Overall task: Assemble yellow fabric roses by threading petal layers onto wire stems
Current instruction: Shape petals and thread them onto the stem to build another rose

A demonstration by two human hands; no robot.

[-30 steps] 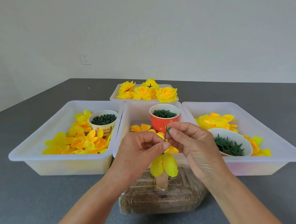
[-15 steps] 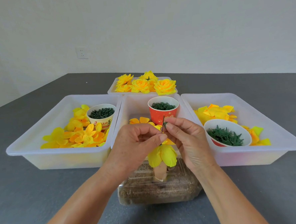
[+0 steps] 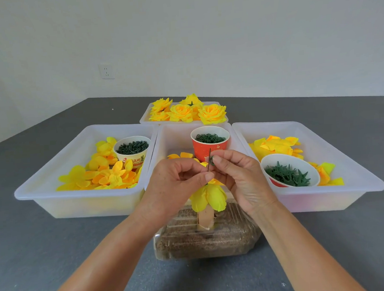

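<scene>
At frame centre, the wire stem (image 3: pixel 210 159) is pinched by the left hand (image 3: pixel 177 182) above the yellow petals (image 3: pixel 209 198) while a small green ring (image 3: pixel 211 160) (easily dropped if misaligned) is pinched by the right hand (image 3: pixel 240 178).

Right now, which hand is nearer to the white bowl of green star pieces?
Right. The right hand is just left of the white bowl, pinching a small green ring; the left hand is farther left, pinching the wire stem.
</scene>
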